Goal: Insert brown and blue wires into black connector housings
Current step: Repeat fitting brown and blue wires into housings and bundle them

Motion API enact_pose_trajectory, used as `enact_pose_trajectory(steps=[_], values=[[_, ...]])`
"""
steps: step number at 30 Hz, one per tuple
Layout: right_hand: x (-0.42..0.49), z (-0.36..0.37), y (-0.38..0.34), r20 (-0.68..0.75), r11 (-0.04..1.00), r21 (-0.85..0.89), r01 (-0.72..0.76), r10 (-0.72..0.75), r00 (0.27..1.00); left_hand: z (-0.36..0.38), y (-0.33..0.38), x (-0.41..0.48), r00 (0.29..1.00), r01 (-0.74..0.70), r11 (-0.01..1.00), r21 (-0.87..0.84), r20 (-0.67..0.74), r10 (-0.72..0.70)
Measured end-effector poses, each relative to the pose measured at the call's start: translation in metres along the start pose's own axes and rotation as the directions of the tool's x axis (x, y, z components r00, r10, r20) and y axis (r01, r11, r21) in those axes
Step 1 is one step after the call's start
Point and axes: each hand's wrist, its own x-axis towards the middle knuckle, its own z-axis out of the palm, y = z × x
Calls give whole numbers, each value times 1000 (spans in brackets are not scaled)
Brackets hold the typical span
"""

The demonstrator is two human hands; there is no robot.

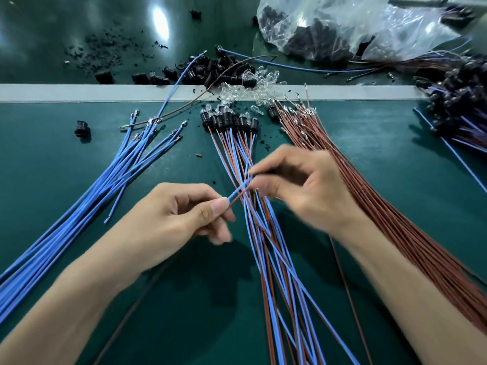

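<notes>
My left hand point(181, 214) pinches a blue wire point(238, 191) and a brown wire point(237, 198) side by side between thumb and forefinger. My right hand point(303, 185) pinches the same pair a little further up, above the middle of the table. Beneath them lies a row of black connector housings point(229, 121) with blue and brown wires fitted, fanning toward me. Loose blue wires point(113, 175) lie at the left. A bundle of loose brown wires point(369, 196) lies at the right. Empty black housings point(210, 69) are heaped at the back.
A clear plastic bag point(355, 25) with dark parts sits at the back right. Small clear bulbs point(261, 83) lie on a white strip point(79, 92) across the green table. A single black housing point(83, 130) stands at the left. More finished assemblies point(458, 101) are piled at the far right.
</notes>
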Motion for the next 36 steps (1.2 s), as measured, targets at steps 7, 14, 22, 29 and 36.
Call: enact_pose_trajectory(steps=[7, 14, 22, 29, 36], values=[[73, -27, 13, -153, 909, -409, -82, 20, 988, 35, 1, 17, 983, 97, 994, -48, -154, -103], [88, -14, 44, -324, 464, -818, -342, 120, 938, 37, -12, 36, 914, 184, 960, 212, -396, -88], [70, -6, 6, -348, 847, -461, -264, 102, 932, 34, -16, 31, 779, -135, 850, 509, -476, 409], [21, 0, -22, 49, 937, -226, -266, 284, 958, 22, -27, 33, 732, -270, 726, 632, -355, 581], [-9, -33, -19, -63, 438, -810, -389, 595, 801, 18, -32, 32, 763, -264, 883, 388, -477, 437]])
